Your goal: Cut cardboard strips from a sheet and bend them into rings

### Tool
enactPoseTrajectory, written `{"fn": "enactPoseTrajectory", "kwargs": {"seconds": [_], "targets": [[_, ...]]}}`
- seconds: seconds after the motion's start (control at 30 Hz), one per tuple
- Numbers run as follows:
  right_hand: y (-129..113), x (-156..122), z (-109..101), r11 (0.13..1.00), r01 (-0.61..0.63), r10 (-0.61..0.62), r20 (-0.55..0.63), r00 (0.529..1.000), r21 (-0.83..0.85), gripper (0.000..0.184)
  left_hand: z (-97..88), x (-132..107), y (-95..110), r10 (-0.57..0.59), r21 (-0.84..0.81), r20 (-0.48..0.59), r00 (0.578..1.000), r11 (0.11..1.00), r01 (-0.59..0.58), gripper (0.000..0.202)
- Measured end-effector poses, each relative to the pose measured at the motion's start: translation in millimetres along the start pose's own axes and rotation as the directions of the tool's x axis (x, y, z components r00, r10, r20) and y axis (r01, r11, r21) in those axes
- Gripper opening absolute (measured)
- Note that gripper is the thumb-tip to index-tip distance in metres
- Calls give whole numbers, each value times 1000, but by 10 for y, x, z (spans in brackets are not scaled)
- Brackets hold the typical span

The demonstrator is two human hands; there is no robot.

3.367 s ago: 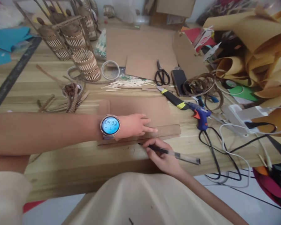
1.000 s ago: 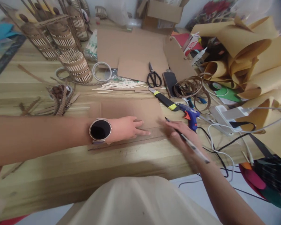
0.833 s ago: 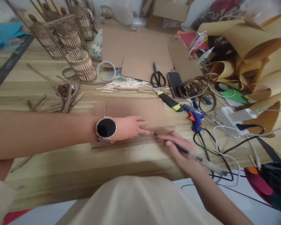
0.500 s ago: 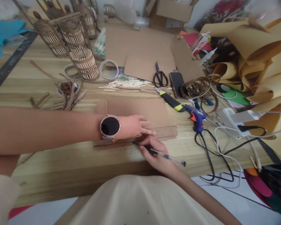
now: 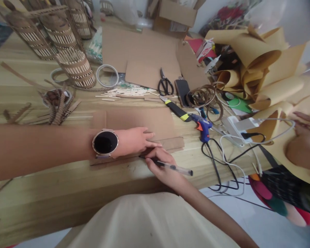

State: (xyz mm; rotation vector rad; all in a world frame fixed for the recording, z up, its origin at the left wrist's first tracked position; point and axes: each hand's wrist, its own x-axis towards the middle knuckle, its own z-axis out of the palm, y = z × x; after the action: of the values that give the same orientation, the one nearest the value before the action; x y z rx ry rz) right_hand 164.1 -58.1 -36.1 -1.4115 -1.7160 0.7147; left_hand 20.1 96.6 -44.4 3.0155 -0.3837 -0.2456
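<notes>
My left hand (image 5: 134, 141), with a round watch (image 5: 105, 143) on the wrist, lies flat with fingers stretched out on a long cardboard strip (image 5: 170, 143) that rests along the near edge of a brown cardboard sheet (image 5: 139, 120). My right hand (image 5: 162, 168) is closed round a clear ballpoint pen (image 5: 170, 166). The pen's tip touches the strip's near edge just below my left fingertips.
On the wooden table (image 5: 54, 193) lie a blue glue gun (image 5: 203, 126), a yellow-black knife (image 5: 175, 109), scissors (image 5: 165, 84), a phone (image 5: 182, 91), cardboard rings (image 5: 204, 98) and loose sticks (image 5: 124, 92). Stick-built cylinders (image 5: 76, 67) stand at the back left. Cables (image 5: 222, 162) and a power strip (image 5: 237, 125) lie right, beside rolled kraft paper (image 5: 260, 69).
My right hand with the pen swung out to the right end of the strip, then came back left to just under my left fingertips. My left hand stayed pressed on the strip.
</notes>
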Motion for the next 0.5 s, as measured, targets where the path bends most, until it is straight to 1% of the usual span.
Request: {"fn": "enactPoseTrajectory", "kwargs": {"seconds": [0.03, 0.07, 0.2, 0.27, 0.33, 0.43, 0.5], "targets": [[31, -21, -72, 1000, -25, 25, -2, 1000, -13, 13, 13, -5, -21, 64, -4, -7, 998, 998, -64, 54], [66, -44, -153, 998, -55, 54, -9, 998, -35, 13, 20, -7, -38, 69, -13, -9, 998, 998, -69, 55], [232, -160, -524, 973, -177, 166, -83, 983, -149, 15, -26, 6, -30, 12, -56, 43, 999, 998, -10, 54], [324, -219, -717, 954, -227, 203, -137, 969, -196, 16, -91, 19, 6, -11, -40, 71, 997, 999, 14, 48], [413, -272, -911, 930, -274, 227, -204, 952, -245, 17, -162, 28, 42, -34, -3, 126, 991, 999, 35, 46], [500, -329, -1167, 895, -334, 237, -321, 917, -295, 19, -224, 31, 64, -56, 20, 236, 970, 998, 53, 59], [502, -346, -1264, 882, -361, 228, -396, 889, -302, 19, -218, 28, 56, -50, 17, 265, 963, 999, 47, 68]]}}
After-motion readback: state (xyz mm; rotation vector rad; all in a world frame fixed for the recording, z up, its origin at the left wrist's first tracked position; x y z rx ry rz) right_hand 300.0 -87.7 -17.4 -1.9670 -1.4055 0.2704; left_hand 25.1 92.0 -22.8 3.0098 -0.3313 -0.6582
